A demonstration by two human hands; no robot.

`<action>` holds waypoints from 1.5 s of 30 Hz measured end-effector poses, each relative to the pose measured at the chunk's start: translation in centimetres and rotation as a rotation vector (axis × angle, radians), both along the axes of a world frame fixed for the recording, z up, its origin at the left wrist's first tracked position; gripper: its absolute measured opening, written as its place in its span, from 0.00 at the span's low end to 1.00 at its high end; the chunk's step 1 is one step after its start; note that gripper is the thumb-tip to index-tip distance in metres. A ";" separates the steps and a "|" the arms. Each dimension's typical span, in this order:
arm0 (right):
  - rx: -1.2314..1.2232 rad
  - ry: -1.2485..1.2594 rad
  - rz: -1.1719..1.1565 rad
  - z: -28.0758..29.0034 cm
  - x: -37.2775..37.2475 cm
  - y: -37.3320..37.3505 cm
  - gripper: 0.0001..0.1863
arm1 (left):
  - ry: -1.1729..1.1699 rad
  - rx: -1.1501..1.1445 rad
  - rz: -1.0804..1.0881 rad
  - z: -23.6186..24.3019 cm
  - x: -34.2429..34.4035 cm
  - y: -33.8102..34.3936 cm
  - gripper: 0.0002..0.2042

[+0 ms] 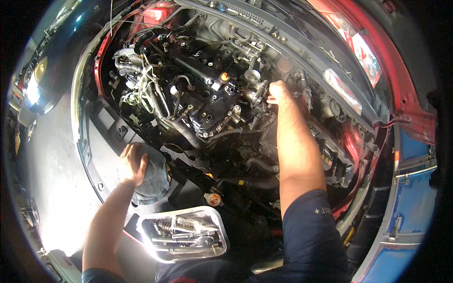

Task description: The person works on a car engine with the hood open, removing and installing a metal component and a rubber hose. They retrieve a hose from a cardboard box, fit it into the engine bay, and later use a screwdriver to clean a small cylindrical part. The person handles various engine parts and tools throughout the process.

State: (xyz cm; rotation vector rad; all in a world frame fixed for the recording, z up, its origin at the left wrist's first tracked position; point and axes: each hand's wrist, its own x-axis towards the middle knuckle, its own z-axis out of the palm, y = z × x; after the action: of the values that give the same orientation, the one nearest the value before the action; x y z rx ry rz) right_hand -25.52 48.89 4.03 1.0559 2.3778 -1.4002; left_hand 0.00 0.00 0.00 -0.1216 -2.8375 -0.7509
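My left hand (134,166) lies with fingers extended on a dark grey, rounded, cap-like thing (155,181) at the front edge of the engine bay. My right arm reaches far into the bay. There my right hand (279,93) is closed beside a round metal fitting (257,93), just right of the engine. Whatever its fingers hold, if anything, is hidden. The black engine cover (203,89) carries an orange-yellow cap (224,77).
A shiny metal tray (219,221) with several tools stands at the front edge. Behind it are a radiator cap (213,200) and a ribbed hose (186,133). A battery (332,158) sits at the right. A blue cabinet (415,188) stands beyond the red car.
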 end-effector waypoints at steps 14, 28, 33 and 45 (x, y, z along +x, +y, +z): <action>1.068 -0.441 0.986 3.6 4.1 -2.6 0.28 | 0.032 0.018 0.002 0.9 0.1 0.0 0.17; 1.048 -0.429 0.896 5.3 6.0 -3.9 0.27 | 0.053 0.007 0.040 0.8 0.1 0.1 0.18; 1.028 -0.493 0.899 5.0 5.7 -4.3 0.26 | 0.044 0.019 0.030 0.5 0.1 -0.1 0.19; 1.060 -0.496 1.181 -1.3 2.8 -0.9 0.21 | 0.065 -0.013 0.062 0.3 0.2 -0.2 0.19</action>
State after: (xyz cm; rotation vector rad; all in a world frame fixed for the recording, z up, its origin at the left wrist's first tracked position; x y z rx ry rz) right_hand -22.77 47.99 2.78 -0.0854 2.4404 0.4911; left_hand 0.18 -0.16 0.32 -0.0593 -2.7713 -0.7024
